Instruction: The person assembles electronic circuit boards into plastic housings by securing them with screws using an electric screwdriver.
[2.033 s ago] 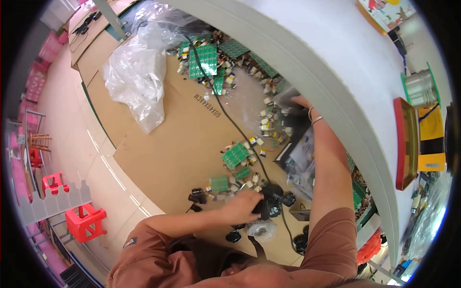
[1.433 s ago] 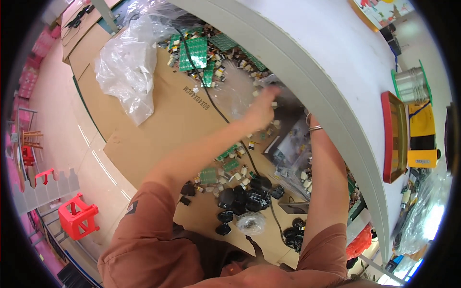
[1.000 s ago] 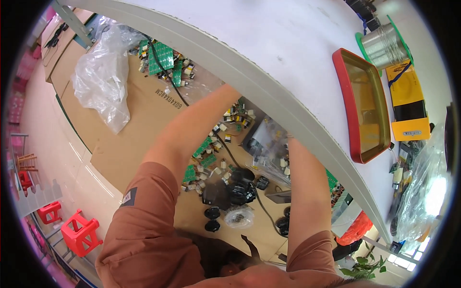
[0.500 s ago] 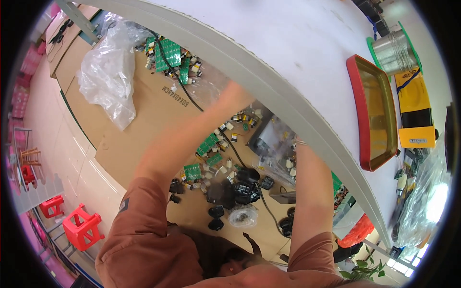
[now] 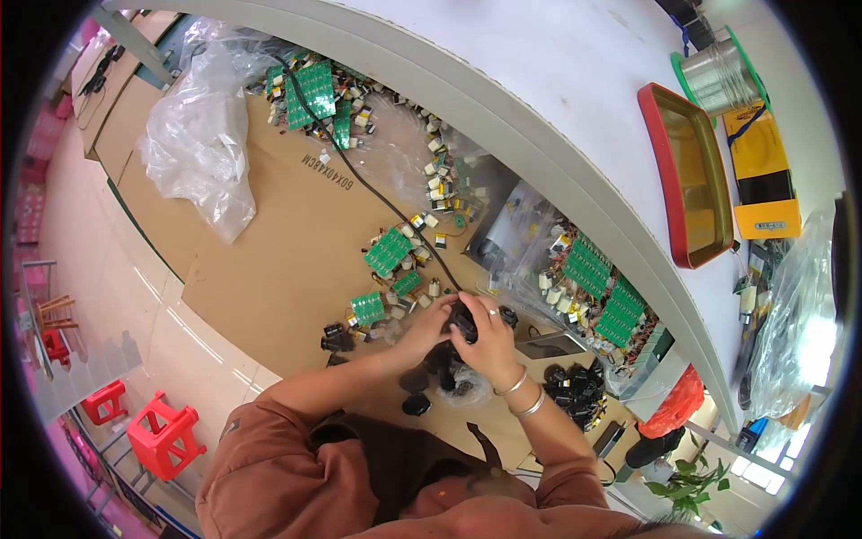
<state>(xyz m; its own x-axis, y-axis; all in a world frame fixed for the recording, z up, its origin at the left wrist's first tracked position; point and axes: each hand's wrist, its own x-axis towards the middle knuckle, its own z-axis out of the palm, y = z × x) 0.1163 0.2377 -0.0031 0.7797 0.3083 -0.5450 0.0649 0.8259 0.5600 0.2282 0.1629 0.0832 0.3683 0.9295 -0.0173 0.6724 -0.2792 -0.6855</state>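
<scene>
Both hands meet above the cardboard, near the pile of black parts. My right hand [image 5: 488, 344], with a ring and two bracelets, curls round a small rounded black plastic piece [image 5: 463, 322]; its exact kind is hidden by the fingers. My left hand [image 5: 426, 334] presses its fingertips against the same piece from the other side. Just below the hands lie more black plastic parts [image 5: 416, 404] and a small clear plastic bag [image 5: 467, 388]. Green circuit boards [image 5: 389, 252] and small white-and-yellow components lie beyond my left hand.
A black cable [image 5: 364, 186] crosses the cardboard [image 5: 242, 296]. Overhead, a white table edge [image 5: 539, 171] cuts across, carrying a red-rimmed tray [image 5: 658, 171] and a solder wire spool [image 5: 718, 76]. To the right lie more black parts [image 5: 575, 388]; red stools [image 5: 162, 436] stand left.
My arms have drawn back from under the table edge. Both hands have come together over the black parts, now holding one black piece between them.
</scene>
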